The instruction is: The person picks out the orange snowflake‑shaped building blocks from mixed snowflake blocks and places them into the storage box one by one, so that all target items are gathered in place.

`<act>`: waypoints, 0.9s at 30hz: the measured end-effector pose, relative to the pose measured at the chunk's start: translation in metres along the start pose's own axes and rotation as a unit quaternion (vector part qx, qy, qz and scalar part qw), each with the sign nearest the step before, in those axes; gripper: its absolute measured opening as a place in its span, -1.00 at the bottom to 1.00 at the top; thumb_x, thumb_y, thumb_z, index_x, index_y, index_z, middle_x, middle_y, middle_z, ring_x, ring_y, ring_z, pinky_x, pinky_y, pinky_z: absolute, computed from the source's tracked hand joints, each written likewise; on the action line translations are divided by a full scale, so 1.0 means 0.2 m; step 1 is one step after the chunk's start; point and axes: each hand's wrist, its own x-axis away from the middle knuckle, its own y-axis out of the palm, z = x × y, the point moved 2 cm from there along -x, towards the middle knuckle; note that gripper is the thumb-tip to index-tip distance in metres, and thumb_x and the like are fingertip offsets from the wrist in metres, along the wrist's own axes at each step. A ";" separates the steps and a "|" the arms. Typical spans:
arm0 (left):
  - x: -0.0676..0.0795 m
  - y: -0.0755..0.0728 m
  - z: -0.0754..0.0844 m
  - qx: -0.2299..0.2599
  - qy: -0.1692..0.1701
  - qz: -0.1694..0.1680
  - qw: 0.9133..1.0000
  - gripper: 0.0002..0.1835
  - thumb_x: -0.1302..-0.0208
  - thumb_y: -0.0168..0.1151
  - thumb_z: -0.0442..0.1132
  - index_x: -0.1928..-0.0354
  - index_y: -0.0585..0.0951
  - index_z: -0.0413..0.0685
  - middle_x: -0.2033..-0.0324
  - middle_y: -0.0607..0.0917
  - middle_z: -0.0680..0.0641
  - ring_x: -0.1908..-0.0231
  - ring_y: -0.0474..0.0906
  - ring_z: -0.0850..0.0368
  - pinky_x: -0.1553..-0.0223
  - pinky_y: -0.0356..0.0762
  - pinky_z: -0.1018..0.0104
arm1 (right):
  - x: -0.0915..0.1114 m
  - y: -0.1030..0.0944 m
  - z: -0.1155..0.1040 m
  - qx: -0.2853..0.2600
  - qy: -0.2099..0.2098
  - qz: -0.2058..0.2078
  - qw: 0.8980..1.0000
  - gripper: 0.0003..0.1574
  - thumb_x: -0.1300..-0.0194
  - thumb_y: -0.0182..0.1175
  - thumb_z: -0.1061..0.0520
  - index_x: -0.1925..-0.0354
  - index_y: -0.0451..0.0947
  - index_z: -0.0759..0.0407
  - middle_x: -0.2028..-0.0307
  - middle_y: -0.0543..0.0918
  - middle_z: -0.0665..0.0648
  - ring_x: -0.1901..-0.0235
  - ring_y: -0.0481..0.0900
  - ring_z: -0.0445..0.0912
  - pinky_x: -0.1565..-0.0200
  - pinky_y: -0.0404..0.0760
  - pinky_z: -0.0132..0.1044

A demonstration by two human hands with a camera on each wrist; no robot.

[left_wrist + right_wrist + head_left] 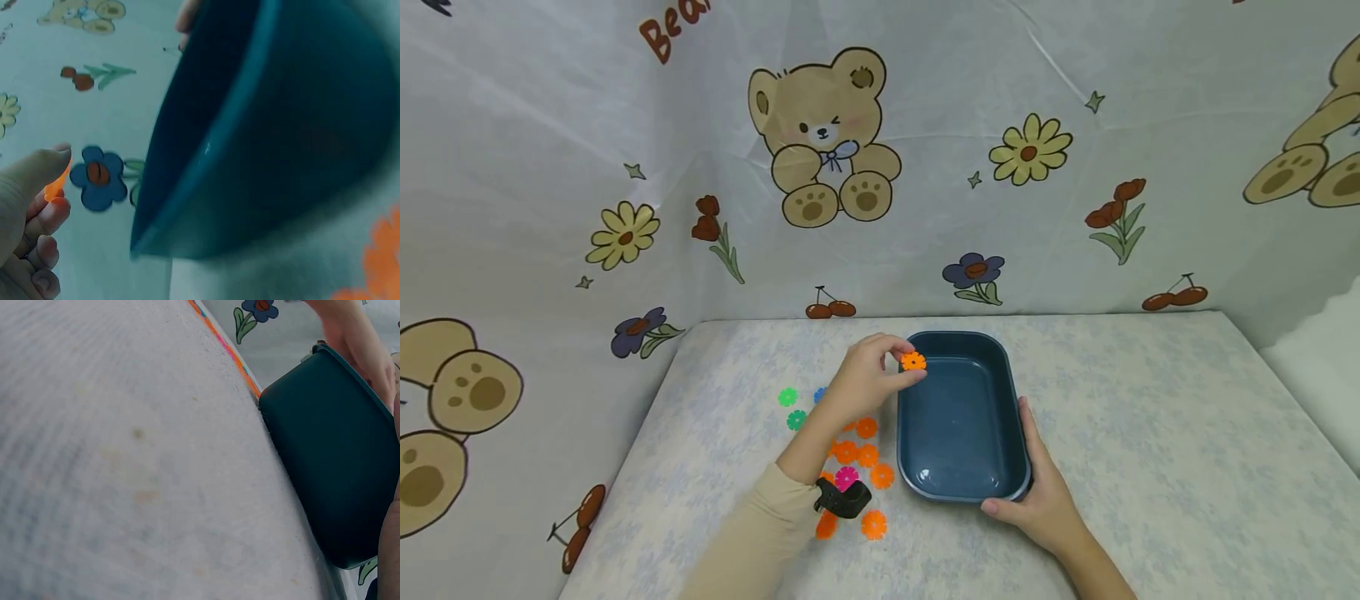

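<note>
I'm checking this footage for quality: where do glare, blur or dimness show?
Head: mostly clear and bright, with small glints inside the blue tray; left wrist: dim, blue-green cast, orange pieces at lower right out of focus; right wrist: tabletop streaky and soft at left, the tray's side dark.

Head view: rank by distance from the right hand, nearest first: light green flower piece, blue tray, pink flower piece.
1. Blue tray: touching the right hand, at its near right corner.
2. Pink flower piece: left of the tray, among orange pieces.
3. Light green flower piece: farther left, beyond the left forearm.
</note>
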 end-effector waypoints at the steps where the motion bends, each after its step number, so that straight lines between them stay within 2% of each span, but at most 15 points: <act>1: -0.02 0.02 0.03 -0.002 0.009 -0.005 1.000 -0.59 -0.19 0.42 0.07 -0.01 0.65 0.06 0.20 0.59 0.09 0.26 0.45 0.05 0.28 0.45 0.29 | 0.00 0.00 0.00 0.000 0.003 0.000 1.000 0.78 0.32 0.68 0.14 -0.60 -0.34 -0.06 -0.60 -0.21 0.02 -0.56 -0.18 -0.30 -0.35 -0.08 -0.71; 6: -0.15 0.12 0.15 -0.012 0.045 -0.012 0.999 -0.57 -0.21 0.41 0.06 -0.04 0.65 0.02 0.13 0.63 0.06 0.08 0.53 0.11 0.04 0.53 0.30 | 0.00 0.00 -0.01 0.004 0.007 -0.001 1.000 0.78 0.31 0.67 0.14 -0.59 -0.35 -0.08 -0.60 -0.21 -0.02 -0.56 -0.18 -0.31 -0.34 -0.07 -0.72; 9: -0.20 0.20 0.17 -0.014 0.045 -0.012 0.999 -0.58 -0.21 0.41 0.05 -0.03 0.66 0.02 0.11 0.62 0.06 0.09 0.51 0.18 0.02 0.53 0.33 | 0.00 0.00 -0.01 0.008 0.006 -0.001 1.000 0.77 0.30 0.66 0.13 -0.59 -0.35 -0.08 -0.60 -0.21 -0.01 -0.55 -0.18 -0.32 -0.32 -0.06 -0.73; 14: -0.26 0.32 0.16 -0.024 0.014 -0.035 0.999 -0.61 -0.21 0.41 0.03 -0.01 0.68 0.01 0.14 0.58 0.03 0.15 0.47 0.18 0.11 0.49 0.38 | 0.00 0.00 -0.01 0.010 0.013 -0.003 1.000 0.77 0.29 0.66 0.13 -0.59 -0.36 -0.10 -0.60 -0.22 -0.02 -0.55 -0.18 -0.33 -0.31 -0.06 -0.74; 20: -0.30 0.43 0.10 -0.030 -0.028 -0.059 0.997 -0.63 -0.21 0.42 -0.01 -0.01 0.67 0.01 0.19 0.53 0.02 0.25 0.44 0.18 0.25 0.45 0.40 | 0.00 0.00 0.01 0.008 0.008 -0.002 1.000 0.76 0.28 0.65 0.13 -0.59 -0.36 -0.09 -0.60 -0.22 0.02 -0.55 -0.16 -0.33 -0.31 -0.06 -0.74; 27: -0.33 0.51 0.06 -0.064 -0.032 -0.077 0.994 -0.62 -0.22 0.42 -0.02 -0.03 0.68 -0.01 0.29 0.52 0.04 0.32 0.41 0.22 0.31 0.40 0.45 | 0.00 0.00 0.01 -0.001 0.008 -0.008 1.000 0.77 0.28 0.66 0.13 -0.59 -0.37 -0.08 -0.61 -0.23 0.06 -0.56 -0.18 -0.29 -0.33 -0.06 -0.72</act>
